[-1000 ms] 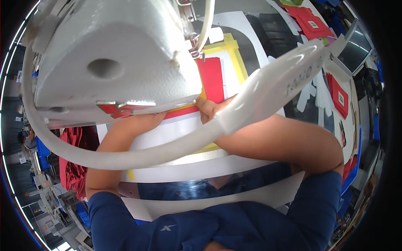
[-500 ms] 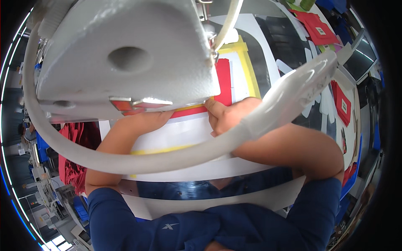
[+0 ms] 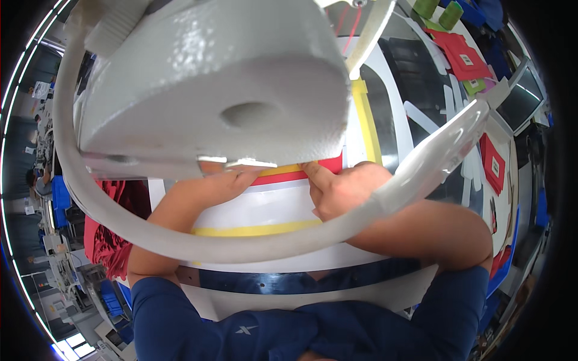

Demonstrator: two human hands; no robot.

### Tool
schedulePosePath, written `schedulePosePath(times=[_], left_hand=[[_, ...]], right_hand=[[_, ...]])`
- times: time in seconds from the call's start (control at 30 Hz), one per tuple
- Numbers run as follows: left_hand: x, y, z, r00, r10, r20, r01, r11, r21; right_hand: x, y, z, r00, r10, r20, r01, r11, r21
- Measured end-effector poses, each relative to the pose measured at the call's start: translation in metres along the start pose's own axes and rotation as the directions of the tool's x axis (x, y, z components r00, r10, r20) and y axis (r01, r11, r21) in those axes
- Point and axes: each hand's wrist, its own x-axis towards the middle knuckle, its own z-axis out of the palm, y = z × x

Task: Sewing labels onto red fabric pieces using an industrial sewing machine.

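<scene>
A red fabric piece lies on a white sheet, with a narrow yellow strip along it. My left hand rests at the fabric's left part; its fingers run under the machine head and are hidden. My right hand presses the fabric with an outstretched index finger, its other fingers bent beneath. Nothing shows in its grasp. Over both hands looms the large grey-white sewing machine head, which covers the far part of the fabric.
A pale flexible tube arcs in front of my forearms, ending in a clear-tipped lamp. Yellow tape edges the white sheet. Crumpled red fabric lies left. On the right are red pieces, green thread cones and a screen.
The view has shifted, so the machine head appears farther right and lower and covers more of the red fabric. Both hands keep nearly the same pose on the fabric.
</scene>
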Motion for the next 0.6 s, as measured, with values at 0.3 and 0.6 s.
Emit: schedulePosePath(times=[0.3,0.6], left_hand=[[-0.035,-0.050,-0.021,0.835,-0.003,-0.550,0.095,0.986,0.140],[0.001,-0.030,-0.032,0.786,-0.015,-0.619,0.041,0.999,0.028]], right_hand=[[-0.004,-0.010,-0.039,0.953,0.103,0.284,-0.075,0.991,-0.111],[-0.033,-0.041,-0.029,0.966,0.055,0.252,-0.012,0.986,-0.168]])
